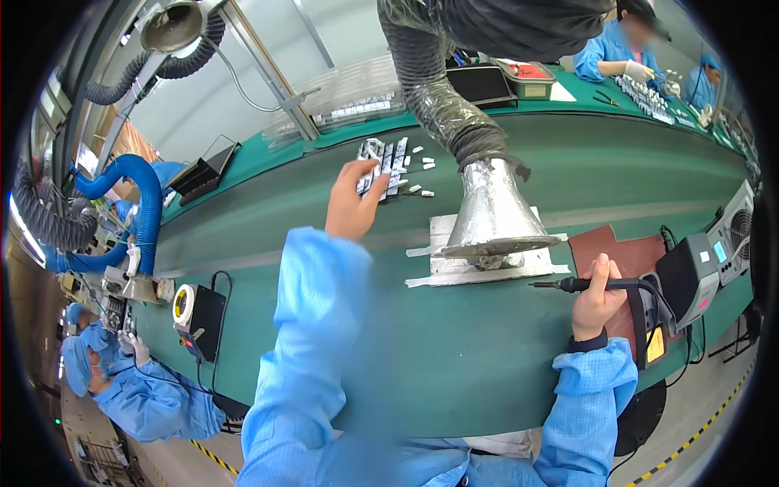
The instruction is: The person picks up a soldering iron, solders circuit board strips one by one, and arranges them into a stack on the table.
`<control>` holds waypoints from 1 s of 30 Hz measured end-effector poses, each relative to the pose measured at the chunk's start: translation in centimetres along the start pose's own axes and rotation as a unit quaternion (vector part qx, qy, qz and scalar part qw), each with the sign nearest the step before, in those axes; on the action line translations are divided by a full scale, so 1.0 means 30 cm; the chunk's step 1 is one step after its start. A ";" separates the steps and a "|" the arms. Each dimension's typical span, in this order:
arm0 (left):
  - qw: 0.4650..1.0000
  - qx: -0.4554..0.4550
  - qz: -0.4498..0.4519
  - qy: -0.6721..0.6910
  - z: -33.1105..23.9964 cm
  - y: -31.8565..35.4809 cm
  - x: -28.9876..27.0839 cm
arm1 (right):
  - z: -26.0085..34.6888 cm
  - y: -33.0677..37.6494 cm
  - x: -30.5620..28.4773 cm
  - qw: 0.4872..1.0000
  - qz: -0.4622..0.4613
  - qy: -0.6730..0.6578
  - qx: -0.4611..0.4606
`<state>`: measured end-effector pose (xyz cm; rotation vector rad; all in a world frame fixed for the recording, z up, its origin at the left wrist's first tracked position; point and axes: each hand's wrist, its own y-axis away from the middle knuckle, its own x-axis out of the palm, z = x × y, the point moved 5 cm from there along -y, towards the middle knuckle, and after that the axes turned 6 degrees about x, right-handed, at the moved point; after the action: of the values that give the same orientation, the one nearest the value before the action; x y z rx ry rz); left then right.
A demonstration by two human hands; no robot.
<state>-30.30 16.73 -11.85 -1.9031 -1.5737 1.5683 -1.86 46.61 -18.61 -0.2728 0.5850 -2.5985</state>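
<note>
My left hand [355,199] reaches out at the far left of the green bench, with thumb and fingers apart at the near edge of a group of small strip-shaped parts [388,166]. The parts have dark and silvery strips, with white connector-like ends on short leads to their right. Whether a fingertip touches a strip I cannot tell. My right hand [599,302] grips a black soldering iron [574,284] by its handle. The iron's tip points left, just in front of a white board [454,272] taped to the bench.
A silver extraction hood [497,211] hangs low over the board. Right of my right hand stand a black soldering station [688,276] and a brown mat [621,250]. A black box with a round, yellow-marked front [197,316] sits left. Co-workers in blue are at far right and left.
</note>
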 end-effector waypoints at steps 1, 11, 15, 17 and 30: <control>0.992 -0.049 0.025 0.115 -0.084 0.018 -0.035 | 0.000 0.004 0.001 1.000 0.002 0.006 0.003; 0.836 0.396 0.162 0.345 -1.012 0.310 -0.395 | -0.039 -0.014 0.007 0.999 0.013 -0.040 0.003; 0.834 0.375 0.032 0.402 -1.031 0.305 -0.412 | -0.026 -0.005 -0.034 0.998 -0.016 -0.055 -0.014; 0.855 0.456 0.105 0.223 -1.031 0.284 -0.450 | 0.002 0.005 -0.014 0.999 -0.013 -0.034 -0.004; 0.879 0.468 0.014 0.089 -0.965 0.248 -0.336 | -0.028 -0.030 -0.007 0.999 -0.022 -0.007 -0.024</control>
<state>-1.31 18.05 0.49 -1.4246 -0.5017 1.6484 -2.27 47.74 -18.97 -0.3228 0.6446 -2.6256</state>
